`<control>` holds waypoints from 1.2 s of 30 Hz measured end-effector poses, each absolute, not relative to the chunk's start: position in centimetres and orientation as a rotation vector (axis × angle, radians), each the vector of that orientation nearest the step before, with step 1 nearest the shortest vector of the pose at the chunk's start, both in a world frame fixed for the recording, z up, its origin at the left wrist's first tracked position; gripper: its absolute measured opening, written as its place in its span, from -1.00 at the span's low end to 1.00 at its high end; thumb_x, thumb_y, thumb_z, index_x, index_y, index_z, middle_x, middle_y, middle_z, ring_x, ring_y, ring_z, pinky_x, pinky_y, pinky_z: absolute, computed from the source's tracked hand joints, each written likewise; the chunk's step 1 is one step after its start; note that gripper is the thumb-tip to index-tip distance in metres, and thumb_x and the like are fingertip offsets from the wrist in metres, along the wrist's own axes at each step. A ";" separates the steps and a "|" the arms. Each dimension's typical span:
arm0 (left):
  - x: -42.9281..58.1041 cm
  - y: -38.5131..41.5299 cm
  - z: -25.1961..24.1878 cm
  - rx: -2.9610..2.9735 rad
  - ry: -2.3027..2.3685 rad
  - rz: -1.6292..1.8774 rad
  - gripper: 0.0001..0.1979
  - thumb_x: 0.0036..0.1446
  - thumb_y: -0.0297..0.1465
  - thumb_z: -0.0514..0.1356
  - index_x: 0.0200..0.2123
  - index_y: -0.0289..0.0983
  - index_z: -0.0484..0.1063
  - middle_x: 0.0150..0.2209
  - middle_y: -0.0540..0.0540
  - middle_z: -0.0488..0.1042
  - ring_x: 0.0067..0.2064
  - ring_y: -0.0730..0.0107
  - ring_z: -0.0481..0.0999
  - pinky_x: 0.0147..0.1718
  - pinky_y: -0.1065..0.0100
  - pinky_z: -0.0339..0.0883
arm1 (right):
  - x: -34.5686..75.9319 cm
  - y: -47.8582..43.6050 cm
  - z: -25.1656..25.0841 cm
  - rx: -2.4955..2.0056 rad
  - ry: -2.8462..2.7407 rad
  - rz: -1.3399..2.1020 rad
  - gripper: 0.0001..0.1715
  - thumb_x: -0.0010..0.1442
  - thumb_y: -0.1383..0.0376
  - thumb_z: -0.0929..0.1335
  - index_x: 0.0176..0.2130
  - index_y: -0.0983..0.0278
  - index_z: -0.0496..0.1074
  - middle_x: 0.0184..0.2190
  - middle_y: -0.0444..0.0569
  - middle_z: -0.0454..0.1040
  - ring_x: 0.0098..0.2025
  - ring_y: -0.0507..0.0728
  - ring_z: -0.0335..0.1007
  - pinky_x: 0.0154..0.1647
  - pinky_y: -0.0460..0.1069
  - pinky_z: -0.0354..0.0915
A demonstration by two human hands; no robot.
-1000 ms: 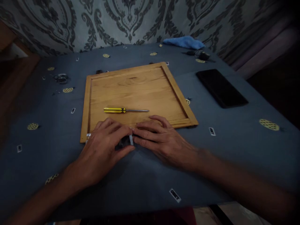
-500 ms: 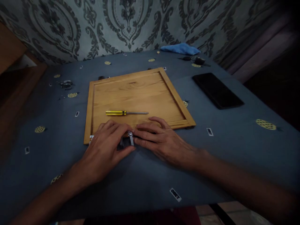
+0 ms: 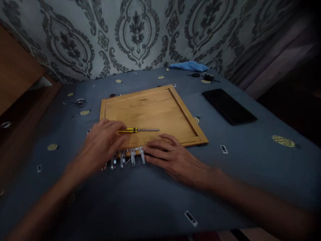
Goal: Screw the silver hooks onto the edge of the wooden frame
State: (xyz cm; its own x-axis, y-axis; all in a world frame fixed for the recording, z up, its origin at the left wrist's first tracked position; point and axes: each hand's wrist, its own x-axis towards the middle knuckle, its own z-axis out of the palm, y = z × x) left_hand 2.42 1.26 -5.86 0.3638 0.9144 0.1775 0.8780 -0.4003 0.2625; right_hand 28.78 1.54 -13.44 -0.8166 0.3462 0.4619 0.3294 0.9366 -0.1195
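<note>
A framed wooden panel (image 3: 145, 110) lies flat, with a metal hook rack (image 3: 132, 154) along its near edge, several hooks hanging over that edge. On the panel rests a screwdriver (image 3: 147, 130) with a yellow and black handle. My left hand (image 3: 104, 140) is at the handle's left end, thumb and fingers apart on either side of it, not closed on it. My right hand (image 3: 175, 159) lies with spread fingers on the panel's near edge, its fingertips touching the right end of the rack.
A black tablet-like slab (image 3: 229, 106) lies at the right. Behind it are a dark tool (image 3: 207, 77) and a blue cloth (image 3: 189, 66). Small metal parts (image 3: 79, 102) sit at the left, near a brown wooden cabinet (image 3: 22, 73). A patterned wall borders the back.
My left hand has moved off the hook rack, up and left to the screwdriver handle, uncovering several hooks. My right hand stays at the rack's right end. The view has tilted slightly.
</note>
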 end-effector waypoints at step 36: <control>3.8 0.6 -5.7 2.348 1.292 0.156 -0.58 0.18 -0.22 0.35 0.06 -0.09 0.33 -0.02 -0.07 0.50 0.01 0.11 0.48 -0.08 0.16 0.38 | 28.8 1.4 -13.2 -0.478 -2.542 0.134 -0.70 0.48 0.37 0.23 0.09 0.22 0.46 0.10 -0.08 0.57 0.20 0.12 0.37 0.31 0.20 0.20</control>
